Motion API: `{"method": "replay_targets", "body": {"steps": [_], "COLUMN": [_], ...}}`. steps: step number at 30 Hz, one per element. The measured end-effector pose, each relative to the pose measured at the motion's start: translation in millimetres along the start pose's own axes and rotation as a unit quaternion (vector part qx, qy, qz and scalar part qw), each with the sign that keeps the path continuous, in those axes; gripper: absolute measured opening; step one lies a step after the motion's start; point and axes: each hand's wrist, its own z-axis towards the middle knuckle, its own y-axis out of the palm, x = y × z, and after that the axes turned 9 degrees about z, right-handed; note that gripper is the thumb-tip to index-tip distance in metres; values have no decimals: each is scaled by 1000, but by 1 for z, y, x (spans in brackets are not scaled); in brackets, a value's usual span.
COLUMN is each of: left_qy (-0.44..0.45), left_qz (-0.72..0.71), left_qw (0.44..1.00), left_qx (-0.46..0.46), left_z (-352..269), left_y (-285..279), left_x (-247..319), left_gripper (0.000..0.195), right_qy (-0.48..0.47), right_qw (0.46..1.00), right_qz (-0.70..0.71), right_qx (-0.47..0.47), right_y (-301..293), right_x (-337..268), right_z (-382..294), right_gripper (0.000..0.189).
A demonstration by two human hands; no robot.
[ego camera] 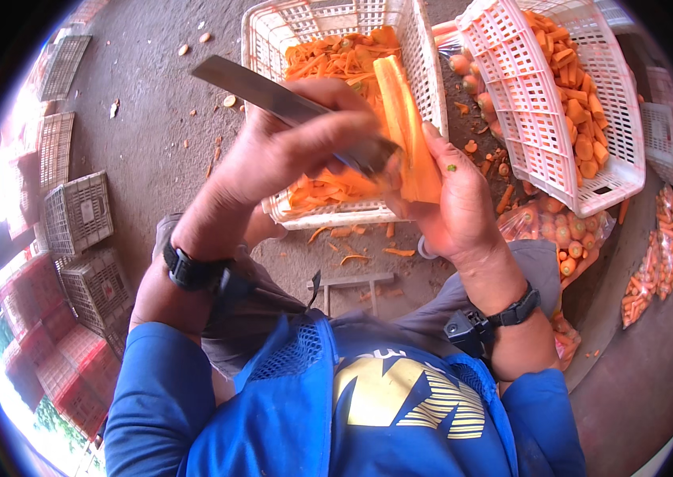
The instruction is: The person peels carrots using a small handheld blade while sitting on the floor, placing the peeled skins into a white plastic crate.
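My left hand [312, 131] is closed around a flat, straight metal tool [241, 86]. One end of it sticks out to the upper left; the other, blurred, lies near the base of a carrot. That thick, peeled orange carrot [405, 125], with long flat faces, points away from me in my right hand [459, 197], whose thumb rests along its side. Both hands are over the near part of a white plastic crate [441, 89] that holds orange carrot peelings [342, 56]. Blur hides whether the tool touches the carrot.
A tilted white crate [527, 119] of carrot pieces [587, 119] stands at the right. Below it lies a clear bag of carrots [557, 229]; more bagged carrots [650, 268] are farther right. Stacked crates [80, 214] line the left. A small metal stand [351, 280] is between my legs.
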Motion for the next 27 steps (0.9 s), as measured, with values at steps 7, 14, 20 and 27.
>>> {"method": "replay_targets", "body": {"steps": [7, 14, 20, 27], "left_qy": [20, 6, -2, 149], "left_qz": [-5, -8, 78, 158], "left_qw": [1000, 1000, 996, 959], "left_qx": [-5, 2, 37, 183], "left_z": [-1, -2, 8, 17], "left_y": [11, 8, -9, -37], "left_x": [-9, -11, -12, -32], "left_gripper": [18, 19, 21, 22], "right_qy": [-25, -2, 21, -3], "right_qw": [998, 998, 988, 992], "right_qz": [-54, -48, -138, -111], "right_qx": [-37, -43, -63, -64], "right_y": [-2, 3, 7, 9], "right_x": [2, 4, 8, 5], "right_z": [5, 7, 2, 7], "right_gripper": [45, 43, 45, 43]}}
